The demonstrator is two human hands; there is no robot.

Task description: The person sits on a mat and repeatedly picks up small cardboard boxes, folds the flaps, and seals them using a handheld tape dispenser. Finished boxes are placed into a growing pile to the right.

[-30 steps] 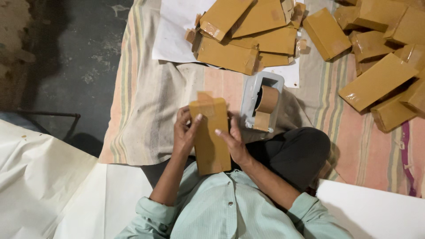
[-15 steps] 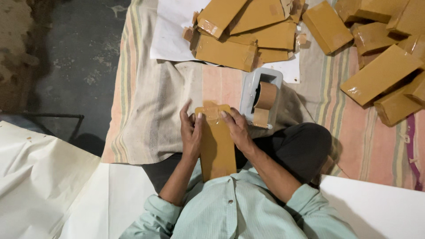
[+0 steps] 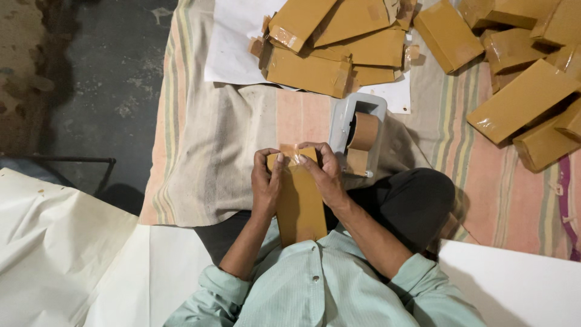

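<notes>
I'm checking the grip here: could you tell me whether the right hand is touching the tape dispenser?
Apart. The head view shows the right hand gripping the brown box, with a strip of cloth visible before the tape dispenser.

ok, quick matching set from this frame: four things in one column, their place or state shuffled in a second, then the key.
Things:
1. brown box
2. tape dispenser
3. white sheet
4. striped cloth

Places/states:
A. lies under the pile of boxes at the top
B. covers the floor under everything
C. held by the left hand and right hand, tape on its far end
D. stands just right of the hands

Pairs: 1-C, 2-D, 3-A, 4-B
</notes>
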